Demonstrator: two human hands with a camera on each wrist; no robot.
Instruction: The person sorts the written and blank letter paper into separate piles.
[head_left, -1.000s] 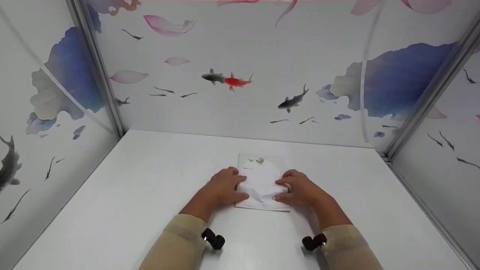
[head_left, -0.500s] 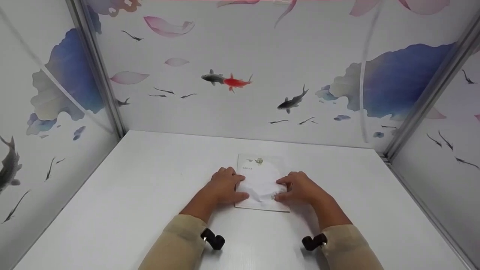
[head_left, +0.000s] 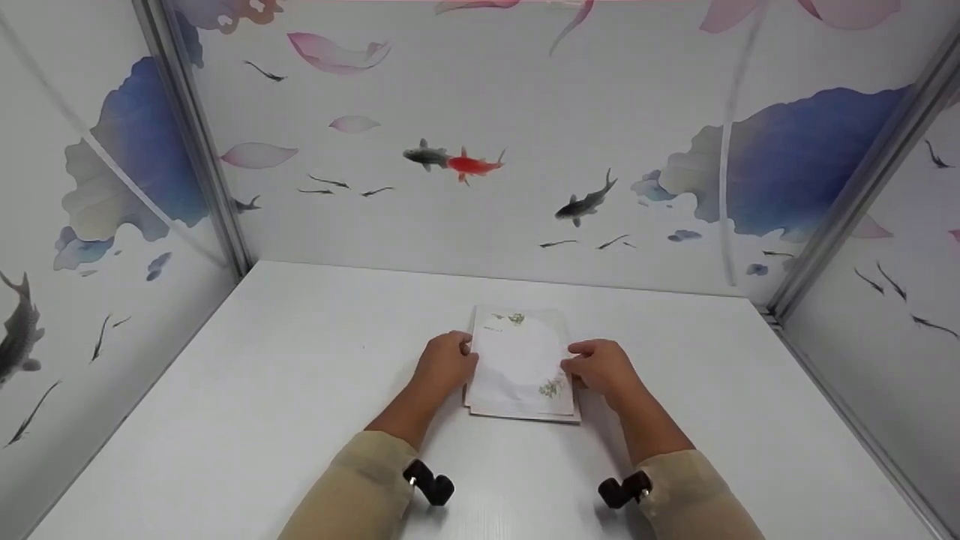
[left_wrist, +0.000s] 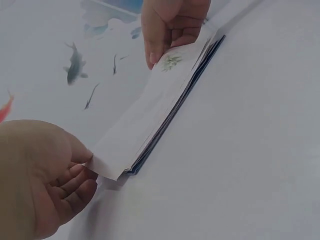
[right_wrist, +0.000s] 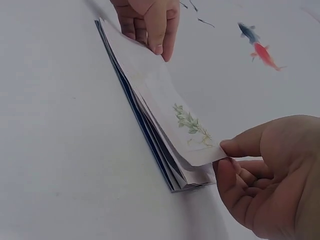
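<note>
A white sheet of paper (head_left: 520,364) with green plant prints lies on top of a thin stack of papers (head_left: 525,418) in the middle of the table. My left hand (head_left: 445,363) pinches the sheet's left edge between thumb and fingers. At the right edge, my right hand (head_left: 604,367) does the same. In the right wrist view the sheet's near corner is lifted and curls away from the layers under it. Dark blue layers (right_wrist: 150,138) show along the bottom of the stack. Whether the stack is bound is hidden.
The white table (head_left: 300,375) reaches back to a wall (head_left: 480,90) printed with fish and petals. Side walls with metal posts (head_left: 199,150) stand left and right. Black wrist devices (head_left: 429,484) sit at both cuffs.
My hands have shifted outward from lying over the paper to pinching its side edges. The top sheet now sits raised and slightly offset from the stack, and its lower plant print is uncovered.
</note>
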